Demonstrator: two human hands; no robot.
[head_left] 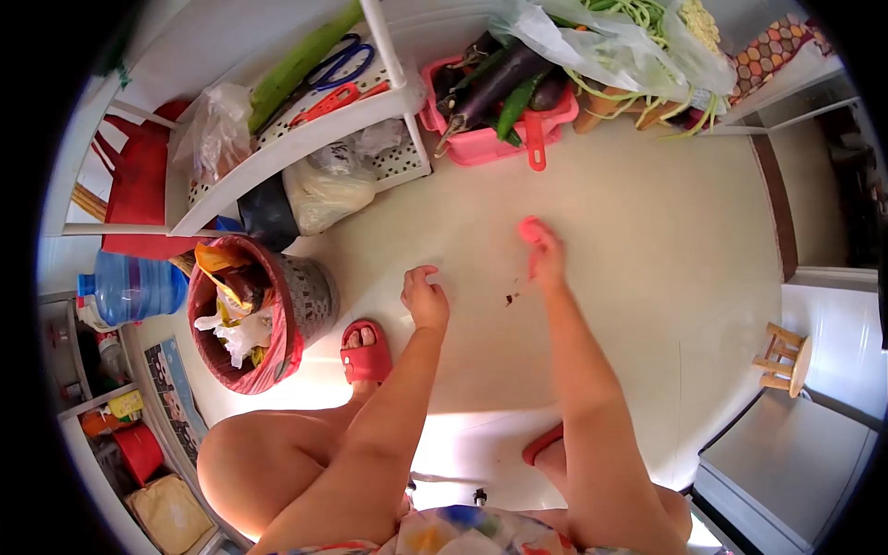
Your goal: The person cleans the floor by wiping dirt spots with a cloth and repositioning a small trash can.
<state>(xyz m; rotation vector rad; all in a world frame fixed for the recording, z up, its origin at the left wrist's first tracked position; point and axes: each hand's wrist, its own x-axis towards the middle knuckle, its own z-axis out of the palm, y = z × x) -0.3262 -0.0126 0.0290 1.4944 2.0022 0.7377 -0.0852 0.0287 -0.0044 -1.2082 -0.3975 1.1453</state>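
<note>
My right hand (548,259) is closed around a small pink object (530,231) with a rounded top and a narrow part hanging below. Its exact kind is unclear. It is held over the pale tiled floor (481,370). A few small dark scraps (511,298) lie on the floor between my hands, nearer the right one. My left hand (425,298) hovers above the floor with loosely curled fingers, a gap between thumb and finger, and nothing visible in it. To its left stands a trash bin (310,296) with a red liner, filled with wrappers and bags.
A pink basket (481,153) of eggplants and green peppers stands ahead, beside a plastic bag of long beans (638,46). At left is a white shelf rack (305,153) with scissors. A water jug (139,287) sits behind the bin; a wooden stool (786,361) is at right.
</note>
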